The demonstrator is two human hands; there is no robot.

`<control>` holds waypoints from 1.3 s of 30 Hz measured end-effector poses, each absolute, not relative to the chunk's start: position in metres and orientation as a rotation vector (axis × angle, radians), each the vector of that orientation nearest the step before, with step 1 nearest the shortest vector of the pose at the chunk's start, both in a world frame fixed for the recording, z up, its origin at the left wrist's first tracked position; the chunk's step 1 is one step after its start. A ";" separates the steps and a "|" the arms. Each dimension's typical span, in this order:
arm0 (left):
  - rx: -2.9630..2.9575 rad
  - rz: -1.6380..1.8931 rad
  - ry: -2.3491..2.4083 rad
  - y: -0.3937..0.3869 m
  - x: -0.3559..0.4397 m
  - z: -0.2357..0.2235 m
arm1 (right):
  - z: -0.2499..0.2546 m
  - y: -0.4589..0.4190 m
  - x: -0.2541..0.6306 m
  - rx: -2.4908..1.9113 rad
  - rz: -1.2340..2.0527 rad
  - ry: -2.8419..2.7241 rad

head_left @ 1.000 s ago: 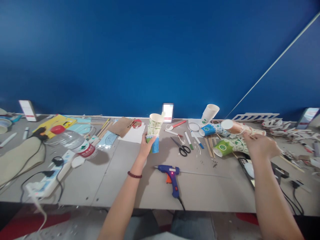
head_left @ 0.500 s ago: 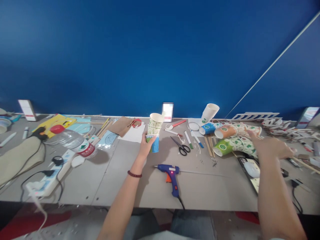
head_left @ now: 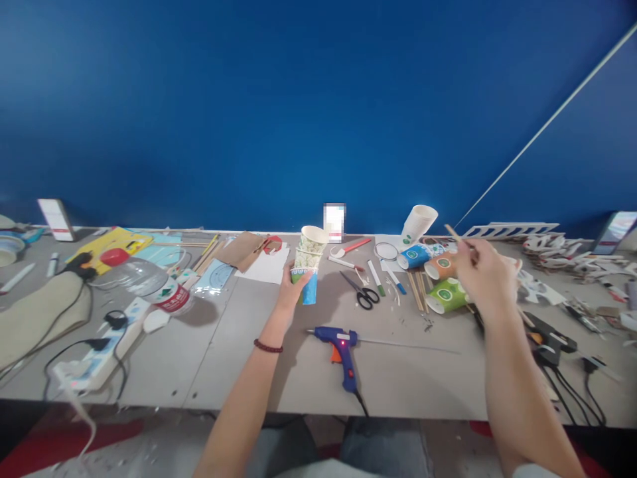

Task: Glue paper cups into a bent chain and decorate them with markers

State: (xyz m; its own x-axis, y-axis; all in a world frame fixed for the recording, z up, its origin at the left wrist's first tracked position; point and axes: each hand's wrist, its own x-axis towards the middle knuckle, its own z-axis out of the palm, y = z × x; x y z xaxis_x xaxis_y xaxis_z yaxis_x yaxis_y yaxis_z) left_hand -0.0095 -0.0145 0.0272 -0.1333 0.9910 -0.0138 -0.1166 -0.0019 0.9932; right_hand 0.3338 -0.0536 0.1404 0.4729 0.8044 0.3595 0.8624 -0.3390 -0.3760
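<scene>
My left hand [head_left: 290, 289] is wrapped round patterned paper cups [head_left: 309, 257], joined mouth-up over a blue-and-green lower part, above the middle of the table. In my right hand [head_left: 486, 277] a thin wooden stick [head_left: 452, 232] is pinched, its tip sticking out past the fingers to the upper left. Under and beside that hand lie an orange cup [head_left: 438, 265], a green cup [head_left: 444, 296] and a blue cup [head_left: 414, 256] on their sides. A blue hot glue gun [head_left: 343, 342] rests on the table between my forearms.
Black scissors [head_left: 367, 297], markers [head_left: 375, 277] and wooden sticks [head_left: 414, 292] lie mid-table. A plastic bottle [head_left: 154, 285] leans across a power strip [head_left: 112, 348] at left. A white cup [head_left: 419, 224] stands tilted at the back, and a black glue gun [head_left: 552, 337] lies at right.
My right hand has moved left from the right side of the table, bringing the wooden stick up over the lying cups. My left hand with the paper cups has hardly moved.
</scene>
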 end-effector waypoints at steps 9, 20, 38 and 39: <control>0.849 1.476 1.057 -0.009 -0.007 0.031 | 0.166 -0.065 0.235 -1.611 0.340 -2.028; 0.608 1.354 0.808 -0.014 -0.009 0.043 | 0.140 -0.048 0.198 -1.571 0.311 -2.203; 0.652 1.362 0.707 -0.018 -0.003 0.043 | 0.119 -0.035 0.195 -1.510 0.268 -2.204; 0.662 1.365 0.715 -0.018 -0.003 0.043 | 0.119 -0.035 0.195 -1.516 0.257 -2.207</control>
